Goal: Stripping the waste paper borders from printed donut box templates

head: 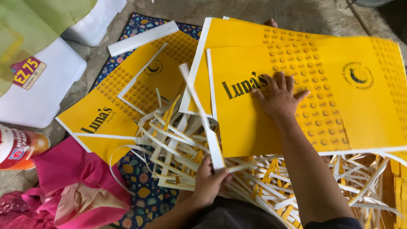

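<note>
Yellow card sheet (305, 85) under a flat hand, white strip (203, 114) in the other.
It lies on more yellow sheets (118, 97) over a patterned mat (144, 186). Cut strips (178, 148) pile up beside it. The right hand (277, 96) presses on it, open, fingers spread. The left hand (207, 180) is closed around the long white strip, near a pink cloth (72, 178).

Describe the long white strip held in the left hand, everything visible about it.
The white strip looks like thin card, a long, narrow, flat offcut. It rises tilted from the left hand, whose fingers pinch its lower end, up and leftward over the yellow printed sheet. Its upper part is motion-blurred. Below it lies a pile of similar trimmings. The right hand presses flat on the sheet.
</note>
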